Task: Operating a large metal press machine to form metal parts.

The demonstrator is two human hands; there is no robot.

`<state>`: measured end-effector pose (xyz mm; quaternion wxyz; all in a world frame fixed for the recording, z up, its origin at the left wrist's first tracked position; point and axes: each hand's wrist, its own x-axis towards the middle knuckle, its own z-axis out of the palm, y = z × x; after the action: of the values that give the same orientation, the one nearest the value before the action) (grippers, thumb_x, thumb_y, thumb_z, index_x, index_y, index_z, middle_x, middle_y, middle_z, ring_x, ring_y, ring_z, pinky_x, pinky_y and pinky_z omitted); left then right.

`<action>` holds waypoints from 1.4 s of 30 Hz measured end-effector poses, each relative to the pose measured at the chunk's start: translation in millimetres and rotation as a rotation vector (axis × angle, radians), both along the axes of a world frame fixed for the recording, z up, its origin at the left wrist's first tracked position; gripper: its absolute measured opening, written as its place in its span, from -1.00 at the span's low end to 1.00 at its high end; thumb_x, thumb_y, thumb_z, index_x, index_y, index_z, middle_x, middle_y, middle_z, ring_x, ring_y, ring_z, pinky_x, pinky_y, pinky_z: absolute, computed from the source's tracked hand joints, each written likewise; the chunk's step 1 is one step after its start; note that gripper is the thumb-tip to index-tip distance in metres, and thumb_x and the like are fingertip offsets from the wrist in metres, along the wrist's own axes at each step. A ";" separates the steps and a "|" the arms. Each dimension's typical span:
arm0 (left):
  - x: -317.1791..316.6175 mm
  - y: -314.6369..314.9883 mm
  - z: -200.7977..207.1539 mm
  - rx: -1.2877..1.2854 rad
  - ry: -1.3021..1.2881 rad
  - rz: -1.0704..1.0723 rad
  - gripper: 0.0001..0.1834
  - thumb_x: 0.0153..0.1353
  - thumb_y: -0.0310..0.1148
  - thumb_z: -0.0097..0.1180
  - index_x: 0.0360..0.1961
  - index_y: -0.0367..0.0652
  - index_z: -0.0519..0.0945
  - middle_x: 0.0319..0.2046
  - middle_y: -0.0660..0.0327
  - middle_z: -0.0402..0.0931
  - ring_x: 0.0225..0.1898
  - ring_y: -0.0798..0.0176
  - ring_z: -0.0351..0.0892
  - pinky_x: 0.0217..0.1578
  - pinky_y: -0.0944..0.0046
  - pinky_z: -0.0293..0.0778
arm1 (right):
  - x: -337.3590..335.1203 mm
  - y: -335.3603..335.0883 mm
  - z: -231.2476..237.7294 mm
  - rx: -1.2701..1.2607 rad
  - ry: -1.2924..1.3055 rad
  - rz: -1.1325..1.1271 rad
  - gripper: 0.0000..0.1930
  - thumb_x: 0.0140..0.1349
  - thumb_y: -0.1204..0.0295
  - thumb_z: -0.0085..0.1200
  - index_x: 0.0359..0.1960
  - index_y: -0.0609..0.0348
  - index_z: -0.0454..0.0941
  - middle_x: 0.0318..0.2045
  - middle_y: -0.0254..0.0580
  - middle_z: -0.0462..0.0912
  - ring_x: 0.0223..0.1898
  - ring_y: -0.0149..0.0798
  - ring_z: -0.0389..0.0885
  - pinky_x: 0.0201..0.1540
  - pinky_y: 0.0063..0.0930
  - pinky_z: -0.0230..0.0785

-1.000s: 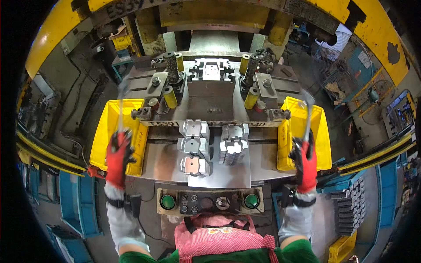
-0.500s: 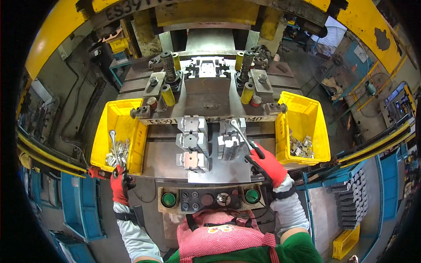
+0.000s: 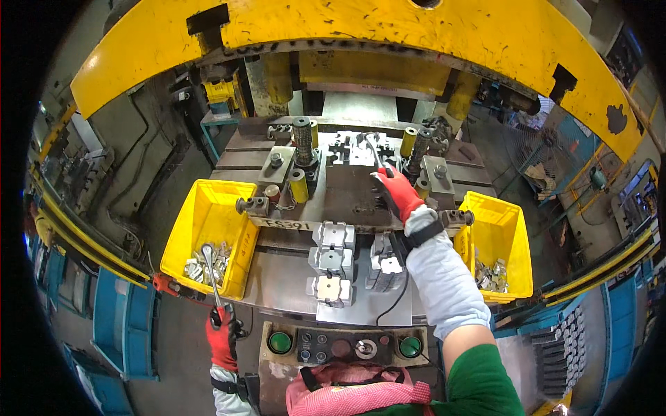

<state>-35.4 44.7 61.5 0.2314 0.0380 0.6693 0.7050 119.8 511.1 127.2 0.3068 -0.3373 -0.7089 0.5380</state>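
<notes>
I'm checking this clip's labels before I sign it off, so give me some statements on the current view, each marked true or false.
1. The left hand holds a silver tool. True.
2. The right hand rests on the control panel. False: the right hand reaches over the die block, holding a second tool.
3. Small metal pieces lie in the left yellow bin. True.
4. The metal part stacks stand inside the right bin. False: the stacks stand on the surface between the two bins.
5. The control panel has a green button near each end. True.
</notes>
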 end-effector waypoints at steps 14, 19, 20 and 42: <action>29.4 -21.4 -64.5 0.017 -0.026 0.243 -0.69 0.03 -0.31 0.06 -0.18 -0.09 0.34 -0.59 0.36 0.31 -0.68 0.46 0.31 -0.76 0.43 0.32 | 60.0 -28.2 20.9 -0.070 0.363 0.018 -0.68 0.11 0.26 -0.09 -0.16 0.18 0.34 -0.40 -0.30 0.47 -0.46 -0.46 0.42 -0.50 -0.56 0.29; 41.5 -58.1 -153.1 -0.164 0.006 0.332 -0.66 0.00 -0.30 0.09 -0.19 -0.08 0.33 -0.60 0.38 0.28 -0.67 0.49 0.28 -0.75 0.47 0.27 | 252.4 -140.1 -37.1 0.018 0.555 -0.524 -0.62 0.15 0.36 -0.15 -0.02 0.28 0.25 -0.09 -0.17 0.38 -0.12 -0.32 0.36 -0.04 -0.56 0.18; 35.8 -62.0 -173.3 -0.439 0.126 0.304 -0.62 -0.05 -0.27 0.14 -0.20 -0.05 0.32 -0.61 0.35 0.31 -0.70 0.43 0.27 -0.80 0.39 0.24 | 280.5 -159.8 -62.7 0.114 0.356 -0.950 -0.55 0.14 0.37 -0.15 0.06 0.27 0.14 -0.01 -0.15 0.30 0.00 -0.28 0.25 0.05 -0.43 0.08; 15.9 -40.2 -288.7 -0.966 0.122 -0.184 0.09 -0.46 -0.15 0.36 0.08 -0.36 0.00 -0.05 -0.15 0.23 -0.01 -0.03 0.26 -0.05 0.21 0.24 | 326.1 -259.9 -336.8 -0.361 -0.891 -0.674 -0.03 -0.45 0.07 0.29 0.00 0.37 0.06 -0.19 0.22 0.41 -0.11 0.11 0.36 -0.10 -0.24 0.26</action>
<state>-19.5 4.5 -227.2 0.2445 0.0265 0.9256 0.2876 445.9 251.2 -209.6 0.0713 -0.7847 -0.5202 0.3295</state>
